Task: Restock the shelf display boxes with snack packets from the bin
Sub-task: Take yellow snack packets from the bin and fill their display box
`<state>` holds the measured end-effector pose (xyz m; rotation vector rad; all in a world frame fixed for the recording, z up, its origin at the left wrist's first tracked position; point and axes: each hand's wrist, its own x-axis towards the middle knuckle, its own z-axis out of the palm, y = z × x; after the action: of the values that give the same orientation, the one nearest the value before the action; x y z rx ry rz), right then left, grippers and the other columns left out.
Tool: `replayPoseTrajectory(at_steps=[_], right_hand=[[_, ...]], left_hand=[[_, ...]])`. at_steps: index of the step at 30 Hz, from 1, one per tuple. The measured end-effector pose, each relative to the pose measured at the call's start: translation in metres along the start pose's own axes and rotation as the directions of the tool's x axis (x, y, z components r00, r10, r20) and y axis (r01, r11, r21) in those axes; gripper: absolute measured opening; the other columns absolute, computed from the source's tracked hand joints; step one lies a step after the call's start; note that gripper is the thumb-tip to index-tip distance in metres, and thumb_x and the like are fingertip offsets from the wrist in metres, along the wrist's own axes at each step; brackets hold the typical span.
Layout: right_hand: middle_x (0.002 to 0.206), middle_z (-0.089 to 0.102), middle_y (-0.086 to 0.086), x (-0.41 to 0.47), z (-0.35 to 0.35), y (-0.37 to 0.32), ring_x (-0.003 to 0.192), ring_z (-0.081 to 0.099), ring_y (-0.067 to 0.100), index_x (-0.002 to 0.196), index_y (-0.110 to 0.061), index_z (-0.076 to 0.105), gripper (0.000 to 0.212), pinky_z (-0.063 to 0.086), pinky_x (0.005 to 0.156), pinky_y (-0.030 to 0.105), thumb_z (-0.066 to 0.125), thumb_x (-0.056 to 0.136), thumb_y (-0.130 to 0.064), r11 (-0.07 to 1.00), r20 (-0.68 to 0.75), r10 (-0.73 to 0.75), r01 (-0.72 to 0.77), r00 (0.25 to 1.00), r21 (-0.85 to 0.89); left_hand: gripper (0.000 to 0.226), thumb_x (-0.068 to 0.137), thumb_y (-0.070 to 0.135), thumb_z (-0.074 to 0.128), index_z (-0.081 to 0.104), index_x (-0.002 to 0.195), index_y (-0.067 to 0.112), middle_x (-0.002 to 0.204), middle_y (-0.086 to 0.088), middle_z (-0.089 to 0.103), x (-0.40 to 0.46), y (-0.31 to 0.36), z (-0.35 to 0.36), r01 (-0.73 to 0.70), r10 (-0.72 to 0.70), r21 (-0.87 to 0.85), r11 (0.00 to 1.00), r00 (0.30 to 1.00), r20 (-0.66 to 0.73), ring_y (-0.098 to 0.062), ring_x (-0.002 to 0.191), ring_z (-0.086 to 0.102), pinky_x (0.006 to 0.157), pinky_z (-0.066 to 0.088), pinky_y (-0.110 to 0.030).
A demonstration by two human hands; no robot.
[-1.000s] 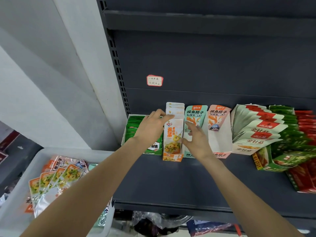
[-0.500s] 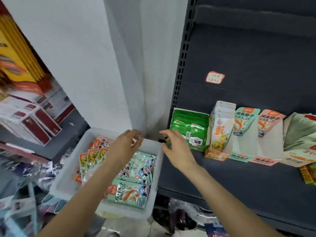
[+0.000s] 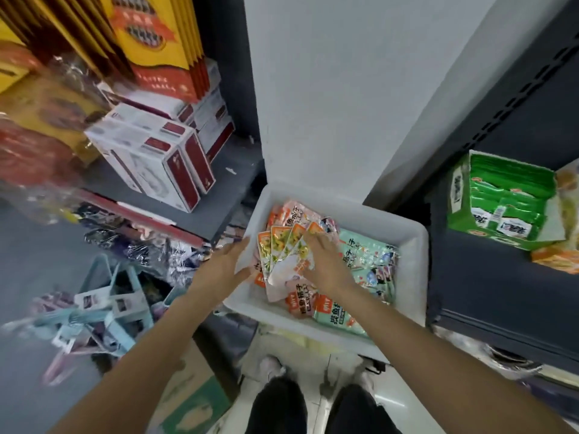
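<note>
Our left hand (image 3: 226, 267) open at the bin (image 3: 410, 242) wall, right hand (image 3: 324, 261) flat on fanned packets (image 3: 282, 245) between them, green box (image 3: 498, 202) far right.

Light is even and fairly bright, with soft shadows. Glare glints off the foil packets (image 3: 283, 245) between the hands. Left of the left hand (image 3: 224, 266) everything smears with motion blur. Wide-angle distortion bends the edges; detail is soft throughout.

A plain white wall column (image 3: 329, 89) rises between two dark grey metal shelving units (image 3: 488, 277), above a pale glossy tiled floor (image 3: 313, 355).
</note>
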<state>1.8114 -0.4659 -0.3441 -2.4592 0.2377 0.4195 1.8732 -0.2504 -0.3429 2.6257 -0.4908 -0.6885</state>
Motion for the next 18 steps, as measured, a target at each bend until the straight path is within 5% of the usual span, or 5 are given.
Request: replayPoseTrajectory(at_steps=[5, 8, 13, 18], right_hand=[[0.159, -0.002, -0.001, 0.024, 0.026, -0.004, 0.146, 0.005, 0.022, 0.151, -0.026, 0.001, 0.1, 0.026, 0.112, 0.045, 0.072, 0.081, -0.019, 0.976, -0.002, 0.045, -0.045, 0.999, -0.212], [0.158, -0.009, -0.005, 0.039, 0.034, 0.001, 0.146, 0.001, 0.023, 0.15, -0.028, -0.003, 0.105, 0.023, 0.113, 0.053, 0.074, 0.079, -0.023, 0.965, 0.021, 0.074, -0.067, 0.997, -0.254], [0.157, 0.006, 0.0, 0.06, 0.03, 0.015, 0.145, 0.006, 0.024, 0.15, -0.029, 0.003, 0.109, 0.013, 0.115, 0.049, 0.074, 0.071, -0.05, 0.937, -0.034, 0.053, -0.062, 0.998, -0.344], [0.142, 0.029, 0.01, 0.071, 0.02, 0.017, 0.137, 0.02, 0.03, 0.146, -0.032, 0.023, 0.09, 0.021, 0.113, 0.049, 0.068, 0.073, -0.059, 0.919, -0.173, 0.058, -0.121, 0.983, -0.376]], left_hand=[[0.067, 0.093, 0.024, 0.056, 0.018, 0.148, 0.031, 0.129, -0.01, 0.053, 0.001, -0.024, -0.002, -0.087, 0.087, -0.061, 0.994, 0.996, 0.002, -0.021, 0.093, 0.055, 0.091, 0.044, -0.035], [0.071, 0.094, 0.024, 0.055, 0.008, 0.146, 0.032, 0.115, -0.013, 0.058, -0.002, -0.026, 0.001, -0.081, 0.08, -0.137, 0.987, 0.997, -0.011, -0.023, 0.091, 0.056, 0.085, 0.045, -0.034], [0.071, 0.094, 0.025, 0.054, 0.004, 0.144, 0.032, 0.125, -0.01, 0.058, -0.001, -0.032, 0.008, -0.131, 0.122, -0.176, 0.976, 0.991, -0.061, -0.018, 0.083, 0.055, 0.083, 0.046, -0.03], [0.07, 0.093, 0.023, 0.057, 0.012, 0.144, 0.037, 0.129, -0.01, 0.055, 0.004, -0.035, 0.01, -0.131, 0.121, -0.227, 0.965, 0.991, -0.059, -0.023, 0.107, 0.056, 0.092, 0.044, -0.027]])
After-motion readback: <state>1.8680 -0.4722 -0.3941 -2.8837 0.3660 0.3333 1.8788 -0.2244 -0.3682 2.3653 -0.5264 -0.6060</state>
